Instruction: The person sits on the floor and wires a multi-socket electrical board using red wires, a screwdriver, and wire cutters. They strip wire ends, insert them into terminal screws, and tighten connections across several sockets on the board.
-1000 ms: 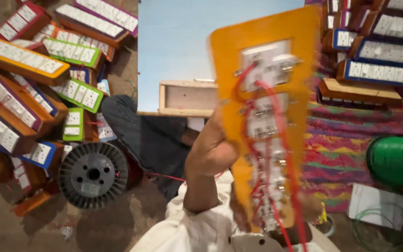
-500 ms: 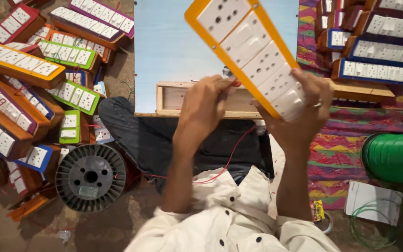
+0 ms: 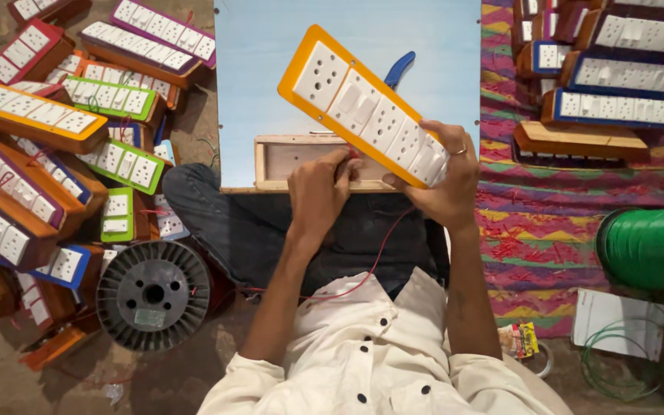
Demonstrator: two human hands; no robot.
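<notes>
Two hands work close together over the lap: the right hand grips the near end of an orange-edged switch panel, fingers curled over its white face, the panel tilting away up-left. Just left of those fingers, the left hand pinches a red wire at an open wooden box. Beyond the fingertips lies bare pale-blue board. Left of the hands sit a black spool and stacked coloured switch boards; right, a green wire reel.
</notes>
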